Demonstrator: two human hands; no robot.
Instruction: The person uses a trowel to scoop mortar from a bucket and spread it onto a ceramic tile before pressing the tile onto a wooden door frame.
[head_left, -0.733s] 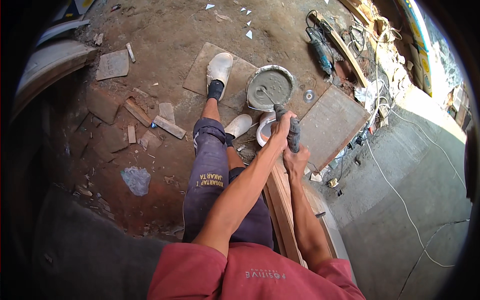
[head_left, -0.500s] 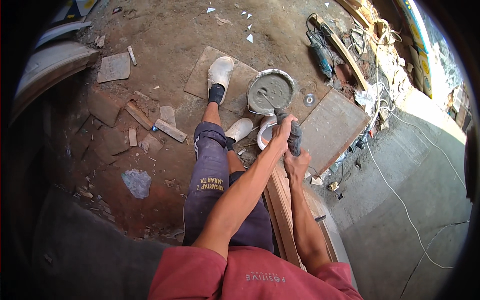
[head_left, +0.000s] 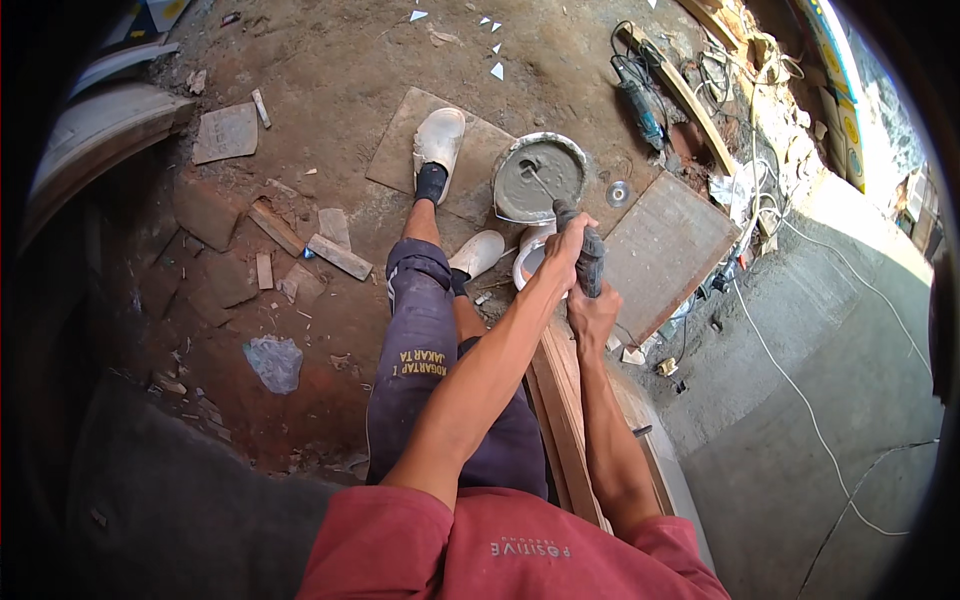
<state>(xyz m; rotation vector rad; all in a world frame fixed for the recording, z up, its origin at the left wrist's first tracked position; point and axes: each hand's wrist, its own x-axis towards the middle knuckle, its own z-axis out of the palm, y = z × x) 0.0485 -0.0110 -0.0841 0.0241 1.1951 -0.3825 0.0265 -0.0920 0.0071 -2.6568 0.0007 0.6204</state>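
Both of my hands are closed on a dark, mortar-smeared power drill (head_left: 591, 262). My left hand (head_left: 566, 250) wraps the body near its front, and my right hand (head_left: 594, 308) grips the rear end, closer to me. From the drill a thin metal mixing rod (head_left: 541, 183) slants down into wet grey mortar (head_left: 556, 170); its lower end is sunk in the mix. The mortar nearly fills a round bucket (head_left: 497, 192) with a caked rim. A smaller white bucket (head_left: 522, 262) stands just nearer, partly hidden by my left forearm.
A flat board (head_left: 665, 255) lies right of the buckets. Behind it are an angle grinder (head_left: 640, 108), a wooden batten (head_left: 690, 100) and tangled cables. Long planks (head_left: 560, 420) run beneath my arms. Rubble, wood scraps and a plastic bag (head_left: 273, 363) litter the ground at left.
The drill and both hands have shifted slightly. The rod's lower end has moved within the mortar, and a hollow now shows around it. My grip is the same.
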